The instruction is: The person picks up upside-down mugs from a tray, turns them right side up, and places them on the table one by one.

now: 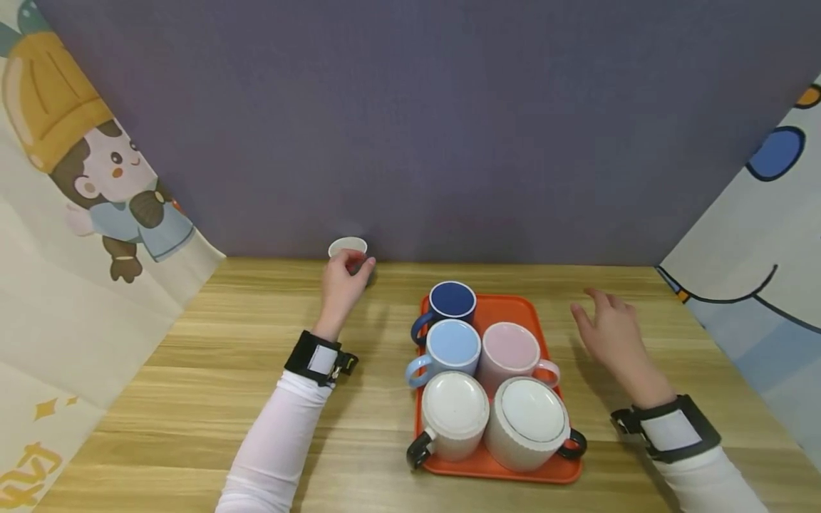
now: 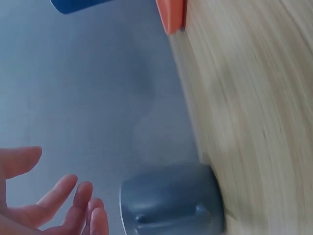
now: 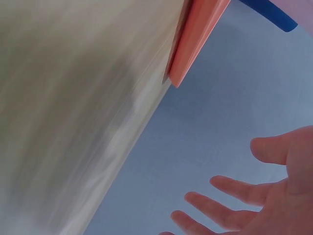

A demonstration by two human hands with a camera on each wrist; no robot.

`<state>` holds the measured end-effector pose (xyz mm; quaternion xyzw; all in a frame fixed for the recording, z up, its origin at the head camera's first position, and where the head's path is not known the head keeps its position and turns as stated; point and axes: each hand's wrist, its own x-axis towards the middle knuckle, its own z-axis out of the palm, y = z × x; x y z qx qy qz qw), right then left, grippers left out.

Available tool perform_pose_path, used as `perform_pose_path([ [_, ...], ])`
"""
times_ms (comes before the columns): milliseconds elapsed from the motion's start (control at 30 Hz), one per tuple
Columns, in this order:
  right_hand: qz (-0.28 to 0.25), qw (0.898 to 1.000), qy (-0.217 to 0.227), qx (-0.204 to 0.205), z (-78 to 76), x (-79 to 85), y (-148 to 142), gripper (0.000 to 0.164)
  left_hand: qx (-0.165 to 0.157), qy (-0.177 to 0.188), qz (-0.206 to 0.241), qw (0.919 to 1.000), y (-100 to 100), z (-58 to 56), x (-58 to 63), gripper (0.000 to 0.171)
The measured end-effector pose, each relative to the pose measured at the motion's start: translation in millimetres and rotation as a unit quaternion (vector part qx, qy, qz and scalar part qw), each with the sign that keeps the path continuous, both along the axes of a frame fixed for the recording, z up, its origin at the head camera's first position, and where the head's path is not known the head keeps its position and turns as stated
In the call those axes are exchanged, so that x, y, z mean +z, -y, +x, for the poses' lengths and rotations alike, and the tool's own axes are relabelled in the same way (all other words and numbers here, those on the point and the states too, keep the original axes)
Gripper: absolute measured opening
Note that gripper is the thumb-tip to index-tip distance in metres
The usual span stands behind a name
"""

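At the back of the table, my left hand hovers close to a grey mug with its fingers loosely bent. A gap shows between those fingers and the mug in the left wrist view; its pale round top appears in the head view. My right hand is held over the table to the right of an orange tray, fingers spread and holding nothing. On the tray stand a dark blue mug, a light blue mug, a pink mug and two whitish mugs with black handles.
A grey-purple panel rises along the table's back edge. Patterned cloths hang at the left and right. Wooden tabletop extends on both sides of the tray. Mug handles stick out past the tray's sides.
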<state>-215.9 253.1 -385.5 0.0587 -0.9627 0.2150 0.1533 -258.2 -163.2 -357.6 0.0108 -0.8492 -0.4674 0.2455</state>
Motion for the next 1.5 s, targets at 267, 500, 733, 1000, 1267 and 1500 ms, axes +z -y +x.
perform_pose_path([
  [267,-0.007,1.000,0.005,0.010,-6.0,-2.1,9.7,0.049,-0.025,0.012,-0.026,0.9993,-11.9,6.2,2.4,0.024],
  [500,-0.006,1.000,-0.005,0.020,-8.3,-3.0,17.6,0.047,-0.055,0.028,-0.051,0.9968,-21.9,10.7,1.6,0.019],
  [733,-0.002,1.000,0.001,0.024,-10.0,-1.4,25.6,0.046,-0.079,0.037,-0.079,0.9930,-31.9,18.0,5.9,0.019],
  [1000,0.000,0.999,-0.011,0.038,-12.1,-0.4,33.7,0.045,-0.116,0.086,-0.098,0.9846,-42.2,25.7,8.1,0.023],
  [1267,-0.003,0.999,-0.011,0.040,-6.8,-1.1,40.1,0.043,-0.179,0.144,-0.130,0.9645,-52.3,35.8,8.4,0.032],
  [1500,-0.002,0.999,-0.020,0.041,-0.8,-1.6,43.2,0.041,-0.241,0.191,-0.133,0.9423,-55.1,43.6,9.3,0.024],
])
